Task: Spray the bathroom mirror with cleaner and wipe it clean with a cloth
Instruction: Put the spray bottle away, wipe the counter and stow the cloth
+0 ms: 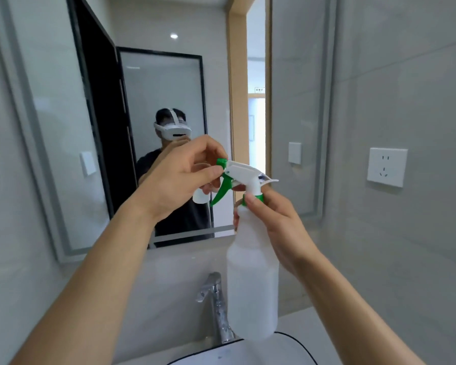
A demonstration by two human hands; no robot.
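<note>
**mirrorguy:** So where's the spray bottle [252, 280] at here?

**tilefan:** Held up in the air in front of the mirror [153, 127], right above the tap [216, 299] and the sink [248, 351]. It's a frosted white bottle with a white spray head and green trigger [220, 191], sitting roughly upright, nozzle pointing left toward the glass.

**mirrorguy:** Which hand's got it?

**tilefan:** Both, kinda. The right hand [277, 227] is wrapped round the neck and shoulder of the bottle, grip closed on it just under the green collar. The left hand [179, 177] is up at the front, thumb and fingertips pinching the little green nozzle tip [221, 162].

**mirrorguy:** Anything else around?

**tilefan:** White wall socket [387, 167] on the grey tiles off to the right, well apart from the bottle. The mirror reflects the person in a dark top with a white headset, plus the bottle and hands. Can't spot a cloth anywhere. A bit of pale counter [300, 322] shows behind the sink rim.
</note>
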